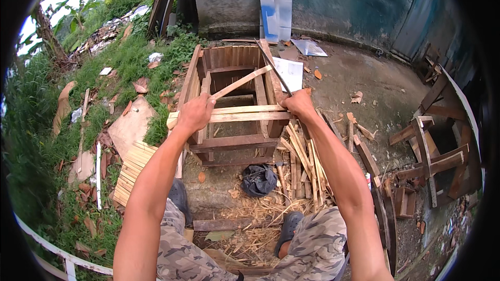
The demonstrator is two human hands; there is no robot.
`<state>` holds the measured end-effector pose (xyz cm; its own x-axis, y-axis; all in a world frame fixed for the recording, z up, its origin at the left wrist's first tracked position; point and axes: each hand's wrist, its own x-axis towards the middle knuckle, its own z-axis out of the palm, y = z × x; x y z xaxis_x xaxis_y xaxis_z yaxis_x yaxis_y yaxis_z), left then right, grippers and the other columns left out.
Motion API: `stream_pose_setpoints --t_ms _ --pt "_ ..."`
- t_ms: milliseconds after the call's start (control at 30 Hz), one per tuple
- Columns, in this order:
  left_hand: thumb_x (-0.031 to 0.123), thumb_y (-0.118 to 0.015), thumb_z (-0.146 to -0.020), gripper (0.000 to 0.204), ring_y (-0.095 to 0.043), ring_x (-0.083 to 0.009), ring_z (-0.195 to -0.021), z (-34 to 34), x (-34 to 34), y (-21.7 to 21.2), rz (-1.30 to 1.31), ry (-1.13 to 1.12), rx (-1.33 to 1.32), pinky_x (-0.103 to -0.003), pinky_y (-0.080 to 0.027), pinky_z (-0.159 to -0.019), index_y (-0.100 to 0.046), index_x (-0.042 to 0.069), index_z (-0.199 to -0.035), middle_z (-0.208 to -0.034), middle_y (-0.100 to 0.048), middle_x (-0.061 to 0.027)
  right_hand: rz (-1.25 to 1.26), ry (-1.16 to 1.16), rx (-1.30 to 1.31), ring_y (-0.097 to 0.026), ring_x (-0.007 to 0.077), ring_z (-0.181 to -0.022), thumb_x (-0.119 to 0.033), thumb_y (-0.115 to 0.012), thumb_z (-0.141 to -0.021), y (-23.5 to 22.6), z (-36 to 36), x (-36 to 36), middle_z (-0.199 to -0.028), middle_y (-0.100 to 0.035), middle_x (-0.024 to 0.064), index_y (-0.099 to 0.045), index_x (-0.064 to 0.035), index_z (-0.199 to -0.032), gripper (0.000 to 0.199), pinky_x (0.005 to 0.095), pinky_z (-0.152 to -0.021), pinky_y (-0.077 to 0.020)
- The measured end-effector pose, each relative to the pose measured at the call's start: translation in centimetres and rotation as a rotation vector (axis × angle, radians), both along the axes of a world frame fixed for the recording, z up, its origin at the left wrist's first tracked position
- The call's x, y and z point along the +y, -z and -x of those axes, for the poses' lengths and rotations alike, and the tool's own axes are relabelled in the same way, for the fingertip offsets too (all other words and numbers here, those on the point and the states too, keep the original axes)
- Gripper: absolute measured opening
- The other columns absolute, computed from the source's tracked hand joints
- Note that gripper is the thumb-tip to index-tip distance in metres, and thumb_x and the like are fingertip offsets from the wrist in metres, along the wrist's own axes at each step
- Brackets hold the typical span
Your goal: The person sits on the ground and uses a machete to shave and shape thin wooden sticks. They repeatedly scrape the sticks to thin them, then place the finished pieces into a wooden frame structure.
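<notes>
A wooden crate frame stands on the ground in front of me. My left hand grips a pale wooden slat that slants up and to the right over the crate. A second pale plank lies flat across the crate's top just under that hand. My right hand holds the handle of a long dark blade, which points up and left toward the slat's upper end. Both forearms come in from the lower edge.
Cut wooden strips are piled right of the crate, with a black bag and straw below. A slatted panel and grass lie left. Broken wooden frames stand right. A dark wall is behind.
</notes>
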<state>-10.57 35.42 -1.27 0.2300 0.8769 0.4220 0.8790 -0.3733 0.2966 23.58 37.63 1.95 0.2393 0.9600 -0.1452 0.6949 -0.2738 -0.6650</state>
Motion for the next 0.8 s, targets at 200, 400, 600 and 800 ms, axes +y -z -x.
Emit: stream_pose_setpoints --t_ms 200,400,600,800 --pt "0.036 -0.050 -0.102 0.037 -0.067 -0.0432 -0.090 -0.1 0.2 0.0 0.060 -0.023 0.019 -0.055 -0.051 -0.081 -0.060 0.003 -0.117 -0.093 -0.069 -0.0242 -0.088 0.143 0.196 -0.054 0.0170 -0.049 -0.012 -0.073 -0.086 -0.5 -1.9 -0.6 -0.061 -0.055 0.0057 -0.062 0.0031 -0.075 0.022 0.0366 -0.042 -0.0408" --pt "0.034 -0.053 -0.101 0.035 -0.065 -0.0455 -0.091 -0.4 -0.1 -0.3 0.109 -0.069 -0.006 -0.056 -0.049 -0.082 -0.060 0.004 -0.117 -0.091 -0.068 -0.0259 -0.111 0.001 -0.034 -0.054 0.0160 -0.047 -0.027 -0.078 -0.088 -1.5 -2.1 -1.9 -0.061 -0.060 0.0056 -0.072 0.0008 -0.085 0.029 0.0369 -0.048 -0.0437" --pt "0.036 -0.051 -0.101 0.034 -0.066 -0.0390 -0.099 -0.1 -0.3 -0.8 0.124 -0.016 -0.005 -0.052 -0.051 -0.087 -0.062 0.008 -0.117 -0.098 -0.070 -0.0188 -0.161 0.050 0.143 -0.053 0.0132 -0.047 -0.034 -0.075 -0.092 -2.7 2.0 -4.1 -0.056 -0.053 0.0021 -0.068 0.0011 -0.088 0.036 0.0335 -0.045 -0.0430" --pt "0.035 -0.050 -0.102 0.034 -0.063 -0.0296 -0.112 1.2 2.5 -2.7 -0.014 0.197 0.326 -0.047 -0.043 -0.098 -0.063 0.010 -0.121 -0.108 -0.070 -0.0122 -0.098 0.171 0.603 -0.048 0.0096 -0.047 -0.032 -0.070 -0.097 -3.9 -0.9 -15.2 -0.061 -0.049 -0.0031 -0.068 -0.0015 -0.098 0.031 0.0288 -0.042 -0.0400"
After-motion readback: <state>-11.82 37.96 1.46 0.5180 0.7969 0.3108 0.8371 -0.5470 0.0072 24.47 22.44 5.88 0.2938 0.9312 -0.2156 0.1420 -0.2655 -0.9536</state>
